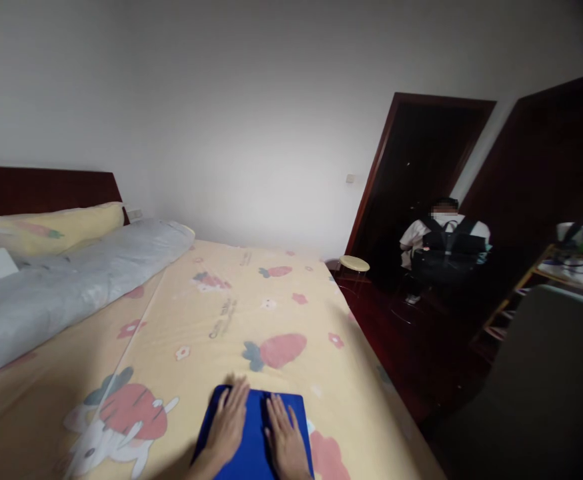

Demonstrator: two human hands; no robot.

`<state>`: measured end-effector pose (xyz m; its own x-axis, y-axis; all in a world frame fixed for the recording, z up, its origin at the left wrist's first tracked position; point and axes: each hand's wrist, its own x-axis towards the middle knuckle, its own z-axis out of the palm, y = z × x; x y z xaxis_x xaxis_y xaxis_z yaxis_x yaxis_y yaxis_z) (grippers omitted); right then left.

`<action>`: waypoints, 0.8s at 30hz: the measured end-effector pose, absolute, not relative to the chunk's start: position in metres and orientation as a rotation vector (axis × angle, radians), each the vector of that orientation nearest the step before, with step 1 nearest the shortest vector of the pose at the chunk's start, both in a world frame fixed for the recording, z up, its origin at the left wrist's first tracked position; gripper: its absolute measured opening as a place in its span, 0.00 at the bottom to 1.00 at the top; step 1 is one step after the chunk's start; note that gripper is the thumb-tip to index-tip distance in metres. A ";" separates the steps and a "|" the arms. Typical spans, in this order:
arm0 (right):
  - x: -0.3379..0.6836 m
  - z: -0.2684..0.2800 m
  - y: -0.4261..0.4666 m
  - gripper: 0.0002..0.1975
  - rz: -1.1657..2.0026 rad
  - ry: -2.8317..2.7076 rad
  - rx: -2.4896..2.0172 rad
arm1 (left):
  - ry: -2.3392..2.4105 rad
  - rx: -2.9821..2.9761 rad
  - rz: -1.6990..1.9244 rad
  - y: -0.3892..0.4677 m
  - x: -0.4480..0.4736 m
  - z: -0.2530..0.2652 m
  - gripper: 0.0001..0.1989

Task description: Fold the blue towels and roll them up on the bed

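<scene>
While both hands press blue cloth (pixel 254 433), grey bolster (pixel 71 287) lies well apart.

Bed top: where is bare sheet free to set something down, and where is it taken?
Free: the wide yellow sheet between the grey rolled quilt on the left and the bed's right edge, ahead of both hands. Taken: the near edge, where the left hand and right hand lie flat on the blue cloth, and the headboard side under the quilt and yellow pillow.

Both hands, the left hand (pixel 229 423) and right hand (pixel 286 440), are bare, ringless, with no sleeves at the wrists.
</scene>
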<state>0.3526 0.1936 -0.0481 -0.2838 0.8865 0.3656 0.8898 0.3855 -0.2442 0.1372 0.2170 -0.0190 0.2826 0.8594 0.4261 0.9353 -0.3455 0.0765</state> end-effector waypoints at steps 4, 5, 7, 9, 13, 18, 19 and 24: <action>0.339 -0.047 0.187 0.26 0.089 -2.264 -1.503 | -1.572 -2.562 -0.448 0.201 0.148 -0.039 0.27; 0.341 -0.046 0.187 0.27 0.115 -2.244 -1.557 | -1.677 -2.525 -0.428 0.200 0.145 -0.042 0.26; 0.348 -0.043 0.187 0.28 0.153 -2.173 -1.690 | -1.904 -2.403 -0.395 0.198 0.136 -0.043 0.27; 0.356 -0.041 0.189 0.31 0.163 -2.082 -1.817 | -2.077 -2.286 -0.362 0.197 0.128 -0.040 0.28; 0.368 -0.043 0.195 0.36 0.142 -1.888 -2.025 | -2.209 -2.257 -0.251 0.201 0.126 -0.021 0.30; 0.363 -0.057 0.186 0.41 -0.023 -1.741 -2.072 | -2.225 -2.171 -0.247 0.193 0.137 0.002 0.29; 0.357 -0.064 0.178 0.39 -0.085 -1.769 -1.993 | -2.167 -2.181 -0.307 0.186 0.140 -0.001 0.28; 0.310 -0.110 0.110 0.25 -0.251 -1.955 -1.585 | -1.749 -2.441 -0.453 0.123 0.169 -0.055 0.30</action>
